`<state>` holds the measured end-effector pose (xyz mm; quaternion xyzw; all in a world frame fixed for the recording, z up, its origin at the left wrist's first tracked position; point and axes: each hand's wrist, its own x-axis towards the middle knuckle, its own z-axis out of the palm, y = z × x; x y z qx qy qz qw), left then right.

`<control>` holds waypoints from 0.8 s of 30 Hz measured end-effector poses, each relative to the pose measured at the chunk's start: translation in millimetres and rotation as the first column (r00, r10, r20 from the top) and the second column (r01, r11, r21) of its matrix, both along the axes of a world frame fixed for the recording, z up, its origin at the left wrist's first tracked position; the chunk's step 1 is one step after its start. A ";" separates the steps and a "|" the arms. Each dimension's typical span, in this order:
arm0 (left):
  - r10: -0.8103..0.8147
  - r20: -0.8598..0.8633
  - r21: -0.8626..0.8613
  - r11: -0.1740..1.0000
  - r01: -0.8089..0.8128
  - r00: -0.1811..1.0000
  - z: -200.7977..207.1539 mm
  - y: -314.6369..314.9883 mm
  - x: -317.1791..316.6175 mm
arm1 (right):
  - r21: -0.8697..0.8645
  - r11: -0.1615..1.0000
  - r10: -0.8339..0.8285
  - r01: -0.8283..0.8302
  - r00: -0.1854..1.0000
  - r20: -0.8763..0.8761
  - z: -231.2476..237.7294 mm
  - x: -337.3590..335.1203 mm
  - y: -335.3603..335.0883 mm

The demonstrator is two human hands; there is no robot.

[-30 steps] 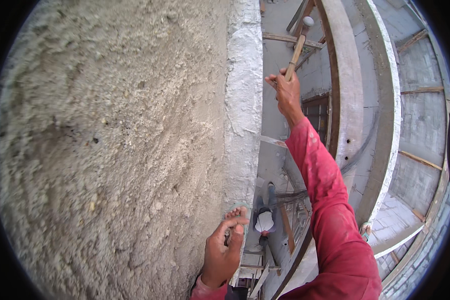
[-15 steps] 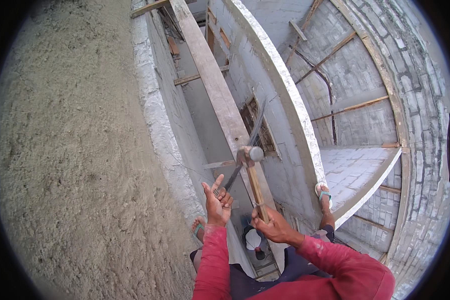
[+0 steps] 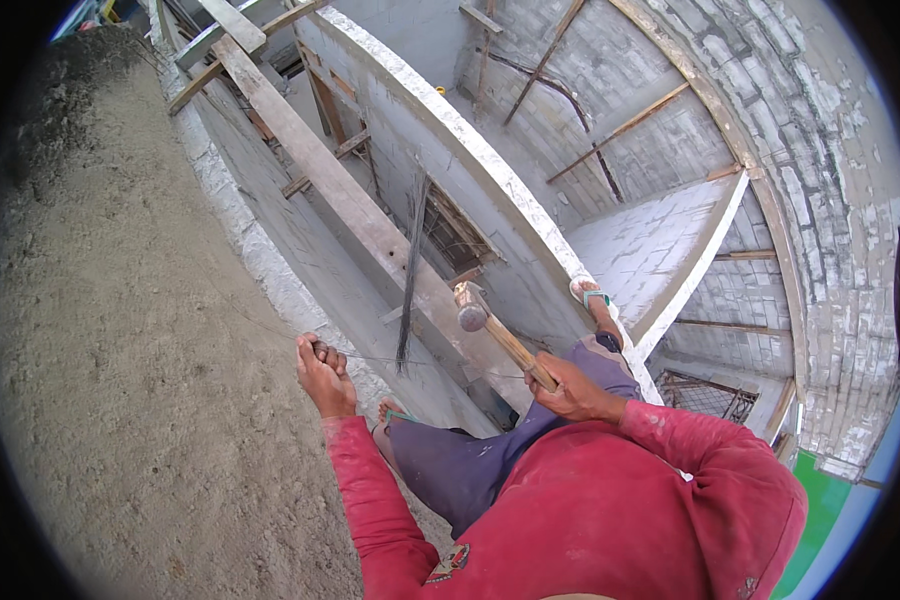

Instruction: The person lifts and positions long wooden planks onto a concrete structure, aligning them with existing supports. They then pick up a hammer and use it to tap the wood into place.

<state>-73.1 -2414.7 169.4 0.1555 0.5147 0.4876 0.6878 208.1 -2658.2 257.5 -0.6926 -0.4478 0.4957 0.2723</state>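
My right hand (image 3: 575, 388) grips the wooden handle of a hammer (image 3: 515, 350), its metal head pointing up and left. Fingers curled, my left hand (image 3: 327, 376) is closed on a thin wire (image 3: 375, 358) by the rough wall's edge. From there the wire runs right toward the hammer hand; a faint line also trails up and left over the rough surface. Between my hands, a bundle of thin dark rods (image 3: 411, 270) stands out in front of the long wooden plank (image 3: 345, 205), apart from both hands. I cannot tell what supports the bundle.
My sandaled feet straddle a deep gap: left foot (image 3: 392, 408) on the rough wall's edge, right foot (image 3: 592, 295) on a narrow white-topped wall (image 3: 470, 135). Below the plank, cross timbers (image 3: 353, 143) span the gap. A barred window frame (image 3: 455, 230) sits in the wall.
My left hand has let go of the dark rod bundle, moved left and closed on the wire. The hammer has tipped leftward in my right hand. The view has shifted, showing more of my body.
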 end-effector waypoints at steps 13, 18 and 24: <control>-0.066 -0.337 0.230 0.962 0.150 0.939 105.1 44.3 -17.6 | 0.320 0.721 -0.616 0.615 0.780 -0.112 117.0 39.4 13.9; -0.053 -0.399 0.160 0.979 0.126 0.916 108.8 28.0 46.6 | 0.420 0.764 -0.593 0.490 0.790 0.158 112.9 155.0 46.5; -0.036 -0.467 0.149 0.982 0.119 0.883 146.2 12.8 107.4 | 0.344 0.754 -0.636 0.559 0.753 0.169 118.8 217.2 67.1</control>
